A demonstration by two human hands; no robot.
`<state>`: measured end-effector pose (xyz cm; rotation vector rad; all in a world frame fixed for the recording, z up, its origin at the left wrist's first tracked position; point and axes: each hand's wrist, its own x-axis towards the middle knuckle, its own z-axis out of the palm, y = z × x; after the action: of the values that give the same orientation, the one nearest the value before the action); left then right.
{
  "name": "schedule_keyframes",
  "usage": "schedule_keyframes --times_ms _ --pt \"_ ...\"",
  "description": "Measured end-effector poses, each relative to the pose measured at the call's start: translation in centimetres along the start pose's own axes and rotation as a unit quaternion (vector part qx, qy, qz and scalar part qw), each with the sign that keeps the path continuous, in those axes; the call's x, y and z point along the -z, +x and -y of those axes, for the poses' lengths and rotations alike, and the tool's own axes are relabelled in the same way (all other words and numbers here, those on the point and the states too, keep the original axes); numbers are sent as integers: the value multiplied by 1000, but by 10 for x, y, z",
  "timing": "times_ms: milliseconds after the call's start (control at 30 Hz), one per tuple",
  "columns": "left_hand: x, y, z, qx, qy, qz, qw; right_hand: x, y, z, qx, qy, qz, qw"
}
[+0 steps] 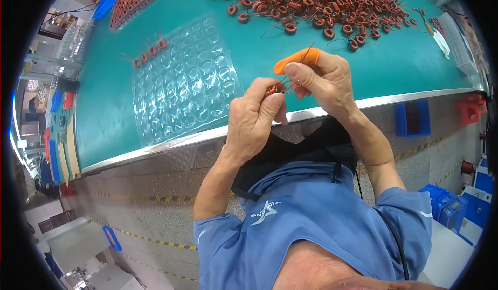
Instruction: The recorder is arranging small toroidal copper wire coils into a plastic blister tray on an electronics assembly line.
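Note:
My left hand (250, 121) grips a toroidal coil (272, 90) wound with copper wire between thumb and fingers, above the front edge of the green table. Several thin wire leads stick out of the coil toward the right. Close beside it, my right hand (331, 85) pinches at these leads with thumb and forefinger; an orange finger cot (300, 61) covers the forefinger. One wire end pokes up past the cot. To the left lies a clear plastic tray (220, 57) with round pockets, and a short row of coils (152, 51) sits at its far left edge.
A large heap of similar coils (316, 5) spreads over the far side of the green table (410, 67). A filled tray of coils (134, 2) stands far left. At the right lie a tool with an orange part (429, 28) and stacked clear trays (457, 44). A blue bin (412, 118) is below the edge.

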<state>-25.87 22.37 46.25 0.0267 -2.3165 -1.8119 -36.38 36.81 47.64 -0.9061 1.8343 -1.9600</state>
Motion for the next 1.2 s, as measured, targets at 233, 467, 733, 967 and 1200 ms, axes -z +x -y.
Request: schedule_keyframes --times_ms 233,467,733,967,1200 --pt "1 4 6 -45 -177 12 983 -4 5 1 -4 178 26 984" --pt "-5 2 7 -10 -319 -45 947 -18 3 0 65 -14 -48 997" --pt "4 8 6 -34 -41 -86 995 -9 -9 -13 -49 60 -1 997" --pt "17 14 -4 -101 94 -31 990 -3 0 -15 -70 107 31 991" --pt "39 17 -22 2 27 103 994 0 0 -8 -84 161 78 980"
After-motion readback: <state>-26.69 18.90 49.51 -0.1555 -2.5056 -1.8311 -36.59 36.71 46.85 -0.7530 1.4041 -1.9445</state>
